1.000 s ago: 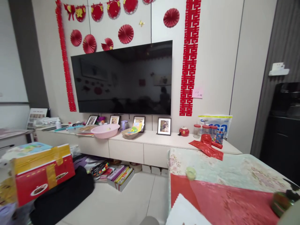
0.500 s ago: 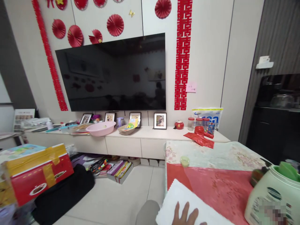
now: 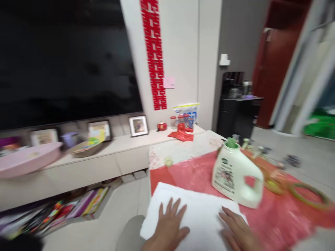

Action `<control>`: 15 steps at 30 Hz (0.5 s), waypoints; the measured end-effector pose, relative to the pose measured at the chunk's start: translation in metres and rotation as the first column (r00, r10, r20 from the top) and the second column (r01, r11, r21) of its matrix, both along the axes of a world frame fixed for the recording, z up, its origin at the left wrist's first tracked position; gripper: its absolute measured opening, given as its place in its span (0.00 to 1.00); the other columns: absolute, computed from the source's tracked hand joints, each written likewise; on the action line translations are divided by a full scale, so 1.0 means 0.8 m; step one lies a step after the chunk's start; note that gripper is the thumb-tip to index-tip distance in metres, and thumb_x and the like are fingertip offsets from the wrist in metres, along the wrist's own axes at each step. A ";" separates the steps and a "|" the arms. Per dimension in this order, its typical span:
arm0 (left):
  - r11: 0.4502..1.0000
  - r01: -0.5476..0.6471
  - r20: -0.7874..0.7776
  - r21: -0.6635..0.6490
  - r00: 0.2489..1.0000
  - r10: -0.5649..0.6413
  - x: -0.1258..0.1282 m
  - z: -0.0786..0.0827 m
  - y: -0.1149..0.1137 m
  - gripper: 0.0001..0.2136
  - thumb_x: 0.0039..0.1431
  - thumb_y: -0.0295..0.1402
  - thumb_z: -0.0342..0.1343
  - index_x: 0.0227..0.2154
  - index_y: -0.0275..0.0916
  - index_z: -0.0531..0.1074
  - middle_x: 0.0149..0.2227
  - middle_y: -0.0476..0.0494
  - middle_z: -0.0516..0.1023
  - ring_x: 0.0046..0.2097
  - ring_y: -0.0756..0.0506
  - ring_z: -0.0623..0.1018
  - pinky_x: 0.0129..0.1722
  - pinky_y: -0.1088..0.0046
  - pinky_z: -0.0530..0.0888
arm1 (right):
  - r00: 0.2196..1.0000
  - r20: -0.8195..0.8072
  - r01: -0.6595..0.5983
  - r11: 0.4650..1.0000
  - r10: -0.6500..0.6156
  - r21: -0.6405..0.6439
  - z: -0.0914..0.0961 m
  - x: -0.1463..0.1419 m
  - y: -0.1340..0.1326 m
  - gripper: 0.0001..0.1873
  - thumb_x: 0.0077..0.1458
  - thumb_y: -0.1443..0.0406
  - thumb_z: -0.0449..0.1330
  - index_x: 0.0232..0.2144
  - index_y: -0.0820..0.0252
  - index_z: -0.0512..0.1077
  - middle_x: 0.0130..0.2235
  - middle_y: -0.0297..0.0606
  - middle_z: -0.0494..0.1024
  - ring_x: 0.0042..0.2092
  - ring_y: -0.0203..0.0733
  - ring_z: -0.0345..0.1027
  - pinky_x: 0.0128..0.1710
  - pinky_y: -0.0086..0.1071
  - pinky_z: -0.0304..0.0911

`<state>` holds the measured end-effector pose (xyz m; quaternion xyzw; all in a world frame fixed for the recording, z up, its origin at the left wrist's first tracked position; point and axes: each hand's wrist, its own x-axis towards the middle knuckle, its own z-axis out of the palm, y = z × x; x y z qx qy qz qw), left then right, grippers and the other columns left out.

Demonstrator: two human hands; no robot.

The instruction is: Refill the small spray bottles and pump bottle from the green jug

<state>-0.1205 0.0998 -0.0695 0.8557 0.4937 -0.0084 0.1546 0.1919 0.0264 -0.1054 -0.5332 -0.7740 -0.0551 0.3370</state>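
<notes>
A white cloth (image 3: 201, 205) with a scalloped edge lies spread on the red plastic sheet (image 3: 193, 169) that covers part of the table. My left hand (image 3: 170, 223) rests flat on the cloth's left half, fingers spread. On its right side lies my right hand (image 3: 237, 226), fingers stretched out and slightly blurred. Neither hand grips anything. Just beyond my right hand stands a pale green detergent jug (image 3: 235, 174), upright, with a darker green piece in its mouth.
Right of the jug are a roll of tape (image 3: 310, 195) and an orange see-through container (image 3: 274, 181). A small pale green lid-like piece (image 3: 168, 161) sits near the table's far left edge. Behind runs a white TV cabinet (image 3: 99, 167) with a pink basin (image 3: 31, 158) and picture frames.
The view has swung right and down, bringing both hands, the whole jug and the items beside it into sight. Earlier only one hand showed, at the bottom edge on the cloth.
</notes>
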 end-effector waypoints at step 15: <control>0.918 -0.015 0.000 0.395 1.000 0.017 0.094 -0.024 0.039 0.31 0.71 0.41 0.48 0.72 0.32 0.56 0.74 0.28 0.57 0.74 0.29 0.59 0.69 0.34 0.59 | 0.965 -0.251 0.070 0.996 -0.080 -0.047 0.057 -0.024 -0.003 0.13 0.67 0.66 0.55 0.50 0.57 0.75 0.46 0.42 0.82 0.47 0.41 0.79 0.46 0.33 0.77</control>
